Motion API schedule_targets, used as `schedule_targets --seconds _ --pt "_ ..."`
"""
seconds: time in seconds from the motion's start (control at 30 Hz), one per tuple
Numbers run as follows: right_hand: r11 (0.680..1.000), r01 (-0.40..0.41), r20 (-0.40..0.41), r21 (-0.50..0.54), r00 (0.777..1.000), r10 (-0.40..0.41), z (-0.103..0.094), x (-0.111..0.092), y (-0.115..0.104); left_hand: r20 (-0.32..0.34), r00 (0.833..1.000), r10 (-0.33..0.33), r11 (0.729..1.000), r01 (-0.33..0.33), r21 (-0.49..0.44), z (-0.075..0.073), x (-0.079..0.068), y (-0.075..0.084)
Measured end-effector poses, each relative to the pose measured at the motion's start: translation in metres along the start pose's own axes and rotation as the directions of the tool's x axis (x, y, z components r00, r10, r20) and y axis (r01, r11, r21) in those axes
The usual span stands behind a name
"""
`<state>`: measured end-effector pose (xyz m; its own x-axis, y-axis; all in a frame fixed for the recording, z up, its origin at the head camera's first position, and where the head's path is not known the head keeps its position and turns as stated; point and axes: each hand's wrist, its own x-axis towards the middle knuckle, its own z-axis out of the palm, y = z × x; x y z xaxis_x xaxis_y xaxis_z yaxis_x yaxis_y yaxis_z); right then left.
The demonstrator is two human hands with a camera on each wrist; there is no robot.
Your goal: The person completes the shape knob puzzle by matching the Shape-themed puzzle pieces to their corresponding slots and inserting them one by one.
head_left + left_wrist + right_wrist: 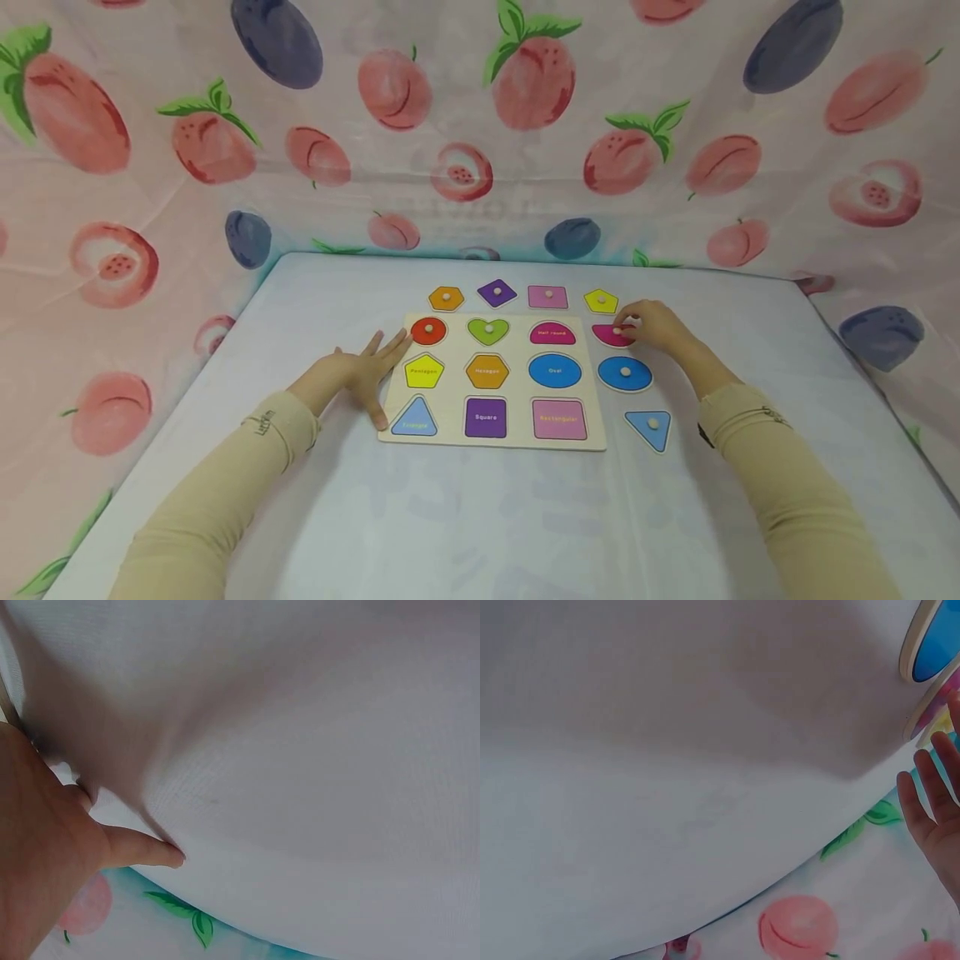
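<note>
A pale wooden shape puzzle board (450, 406) lies flat on the table, with a knobbed red circle (424, 338) and green heart (488, 340) in its top row. My left hand (363, 375) rests at the board's left side, fingers spread, thumb on the lower left corner. At the board's upper right, my right hand (655, 323) pinches the knob of a magenta half-round piece (604, 336). In the right wrist view, that hand's other fingers (922, 780) stay extended. A knobbed blue oval piece (637, 379) lies just nearer than the half round.
Along the board's far side lie an orange hexagon (437, 300), a purple square (506, 297), a pink rectangle (538, 300) and a yellow pentagon (594, 307). A light blue triangle (647, 420) sits right of the board. Fruit-patterned cloth (540, 200) hangs behind the white table (487, 517).
</note>
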<state>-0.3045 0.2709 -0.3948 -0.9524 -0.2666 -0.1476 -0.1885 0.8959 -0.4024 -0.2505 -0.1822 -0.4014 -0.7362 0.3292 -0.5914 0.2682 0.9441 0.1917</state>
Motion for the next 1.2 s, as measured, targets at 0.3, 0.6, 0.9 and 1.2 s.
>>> schedule_targets --seconds 0.3,0.6,0.9,1.2 --pt "0.999 -0.026 0.046 0.021 0.999 0.025 0.003 0.004 0.003 -0.003 1.0 0.004 1.0 -0.004 0.004 0.001 -0.001 -0.001" --pt "0.999 0.05 0.047 -0.022 0.998 -0.049 -0.002 0.008 0.001 -0.013 1.0 -0.003 1.0 0.003 0.014 0.002 0.0 -0.001" --pt "0.998 0.037 0.038 -0.055 0.999 -0.035 0.001 0.009 -0.003 -0.013 1.0 -0.008 1.0 0.008 0.02 0.002 0.001 -0.001" --pt "1.0 -0.01 0.016 -0.001 1.0 0.01 0.009 0.003 -0.006 -0.015 1.0 -0.015 1.0 0.015 0.023 0.003 0.001 -0.002"
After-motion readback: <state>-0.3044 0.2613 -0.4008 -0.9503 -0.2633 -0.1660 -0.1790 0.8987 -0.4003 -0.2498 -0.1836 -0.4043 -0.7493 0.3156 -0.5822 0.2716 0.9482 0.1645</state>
